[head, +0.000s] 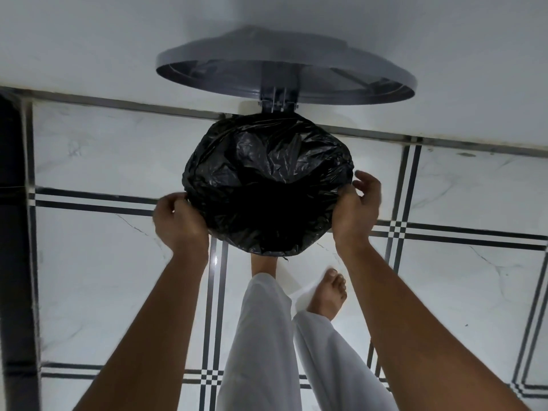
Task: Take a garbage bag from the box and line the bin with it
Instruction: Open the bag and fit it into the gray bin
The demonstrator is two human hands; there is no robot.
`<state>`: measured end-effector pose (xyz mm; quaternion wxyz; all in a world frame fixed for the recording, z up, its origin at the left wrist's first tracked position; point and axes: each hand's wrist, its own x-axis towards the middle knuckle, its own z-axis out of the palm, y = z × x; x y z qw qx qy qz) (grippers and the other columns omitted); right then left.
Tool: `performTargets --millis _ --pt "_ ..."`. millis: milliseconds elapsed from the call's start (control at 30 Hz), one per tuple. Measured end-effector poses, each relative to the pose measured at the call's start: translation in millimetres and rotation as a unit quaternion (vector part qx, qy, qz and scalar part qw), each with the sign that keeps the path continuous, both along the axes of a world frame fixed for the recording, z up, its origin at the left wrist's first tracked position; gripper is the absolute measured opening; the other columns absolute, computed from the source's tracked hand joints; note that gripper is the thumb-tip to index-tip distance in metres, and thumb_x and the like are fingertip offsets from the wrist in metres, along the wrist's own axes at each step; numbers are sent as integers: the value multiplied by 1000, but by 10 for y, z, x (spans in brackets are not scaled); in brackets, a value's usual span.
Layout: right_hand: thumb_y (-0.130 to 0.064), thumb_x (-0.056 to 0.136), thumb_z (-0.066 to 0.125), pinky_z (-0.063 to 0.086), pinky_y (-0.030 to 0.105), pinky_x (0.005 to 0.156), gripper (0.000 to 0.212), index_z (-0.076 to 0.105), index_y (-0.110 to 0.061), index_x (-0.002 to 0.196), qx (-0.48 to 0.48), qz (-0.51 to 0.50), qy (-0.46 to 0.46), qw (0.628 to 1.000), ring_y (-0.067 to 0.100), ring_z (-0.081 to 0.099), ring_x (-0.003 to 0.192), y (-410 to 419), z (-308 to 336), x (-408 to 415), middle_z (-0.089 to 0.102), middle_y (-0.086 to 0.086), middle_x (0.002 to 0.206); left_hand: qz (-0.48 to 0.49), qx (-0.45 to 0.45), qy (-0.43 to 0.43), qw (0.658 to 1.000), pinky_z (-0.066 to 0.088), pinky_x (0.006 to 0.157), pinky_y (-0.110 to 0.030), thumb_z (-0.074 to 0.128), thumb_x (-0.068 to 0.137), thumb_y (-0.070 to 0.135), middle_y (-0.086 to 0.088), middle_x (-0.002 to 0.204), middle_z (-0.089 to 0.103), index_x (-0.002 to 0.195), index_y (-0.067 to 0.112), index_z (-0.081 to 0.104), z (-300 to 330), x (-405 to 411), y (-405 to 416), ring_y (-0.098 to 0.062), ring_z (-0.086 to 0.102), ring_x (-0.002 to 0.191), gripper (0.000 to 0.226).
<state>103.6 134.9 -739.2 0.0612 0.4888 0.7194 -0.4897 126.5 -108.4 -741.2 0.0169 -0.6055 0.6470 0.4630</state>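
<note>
White marble-look floor tiles with black double-line borders lie all round the bin, white wall behind it, a dark vertical edge far off to the bin's left. Bin itself is hidden: a black garbage bag covers its whole mouth and rim, crinkled plastic sagging into the opening and folded down over the outside. Grey round lid stands flipped up behind the bag, underside facing the camera, joined by its hinge at the bag's back edge. White trousers below the bag; one bare foot is tucked under the bag's front edge, the other foot on the floor just right of it. Left hand at the bag's left rim, fingers curled round the plastic edge. Right hand at the bag's right rim, thumb and lower fingers pinching the plastic, upper fingers loosely spread. No readable brand, label or writing on bag or lid
</note>
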Motion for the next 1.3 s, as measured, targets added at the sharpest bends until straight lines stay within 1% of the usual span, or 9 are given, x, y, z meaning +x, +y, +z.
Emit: performTargets --millis 100,233,467,600,667,733,900,1033,1300 --pt "-47 101 51 57 44 106 38 68 -26 128 -38 51 -2 998 12 69 114 -70 -2 -108 74 -11 118 -120 42 44 991 56 100 -39 57 99 45 9 115 73 107 30 71 65 -131 81 -16 67 109 22" --pt "-63 111 37 57 56 102 50 65 -27 93 20 120 -24 992 23 70 100 -82 -170 -246 72 -8 95 -217 22 -76 973 47 113 -57 33 92 87 0 123 70 110 25 73 -111 -280 -37 -30 63 121 76" --pt "-56 113 49 53 41 93 44 64 -16 103 -64 53 -54 995 23 68 102 15 -320 -439 68 -4 98 -116 236 -99 960 53 78 -37 58 92 25 3 69 64 76 22 67 -77 -701 -209 -24 59 74 19" --pt "-31 107 57 57 45 98 28 65 -15 128 119 130 52 983 20 65 109 4 -317 -474 65 -1 117 -167 92 -46 981 57 62 -33 53 71 15 -1 96 70 86 28 69 -154 -802 -355 -25 62 72 26" --pt "-23 104 56 53 38 103 37 66 -16 138 171 192 134 957 23 62 117 -28 -273 -499 67 3 127 -217 -18 17 976 63 81 -42 50 78 18 7 94 77 91 25 80 -95 -853 -299 -26 73 89 34" --pt "-39 105 63 43 25 110 47 65 -17 147 206 297 170 917 26 59 130 -69 -232 -540 64 7 142 -305 -23 49 951 61 91 -42 54 90 35 10 99 79 103 26 80 -8 -868 -182 -18 74 97 31" --pt "-56 92 81 43 55 120 79 53 -29 161 294 513 87 802 36 48 147 -120 -305 -551 51 7 162 -596 -150 -60 786 58 91 -47 72 82 82 0 129 75 147 31 46 -11 -791 -62 -32 73 113 87" --pt "-35 112 60 54 50 98 35 71 -26 143 319 450 152 820 32 64 122 -113 -380 -691 72 3 133 -529 -148 -32 835 51 80 -38 48 106 70 -1 104 80 123 24 69 -84 -952 -125 -33 73 98 53" --pt "-27 113 50 45 36 74 30 69 -8 97 177 389 110 897 24 56 86 -125 -527 -1025 59 4 94 -384 87 -28 919 50 79 -32 64 105 56 2 84 67 93 14 70 -307 -1339 -227 -19 63 83 43"
